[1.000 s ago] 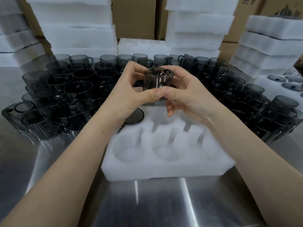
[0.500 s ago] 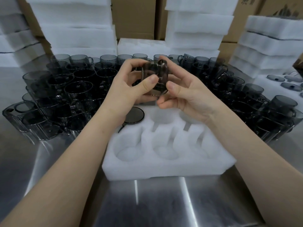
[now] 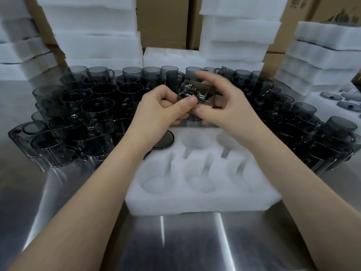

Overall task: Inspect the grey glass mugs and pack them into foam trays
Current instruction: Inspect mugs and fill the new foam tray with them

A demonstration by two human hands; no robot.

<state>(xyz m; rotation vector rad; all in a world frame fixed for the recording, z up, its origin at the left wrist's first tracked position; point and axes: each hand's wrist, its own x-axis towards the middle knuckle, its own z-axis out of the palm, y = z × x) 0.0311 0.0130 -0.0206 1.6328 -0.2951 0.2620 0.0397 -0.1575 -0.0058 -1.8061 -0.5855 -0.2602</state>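
At the near edge is the steel table (image 3: 175, 241). A white foam tray (image 3: 195, 204) sits on it, square to the person. The tray's three near pockets are empty, as are the middle and right pockets of the far row. The far-left pocket holds a dark round rim (image 3: 164, 140), probably a mug already seated.

Just above the tray's far row, both hands hold one grey glass mug (image 3: 197, 94) in the air. The left hand (image 3: 156, 112) pinches it near the ribbed base with thumb and curled fingers. The right hand (image 3: 230, 112) wraps its fingers round the body, with the index finger arched over the top. Neither hand is free.

The mug is blurred. Its long axis seems to run roughly side to side, tipped over, with the base toward the left hand. This suggests inspection is under way rather than packing.

The empty far-middle pocket lies directly below the mug, and the near row lies below and toward the person. Seating the mug would likely mean turning it upright first and then lowering it straight down. The right hand has more of the body in its grasp.

Beyond the hands, loose mugs (image 3: 97, 106) crowd the table on both sides. Behind them stand foam stacks (image 3: 93, 36) and cartons (image 3: 162, 22).
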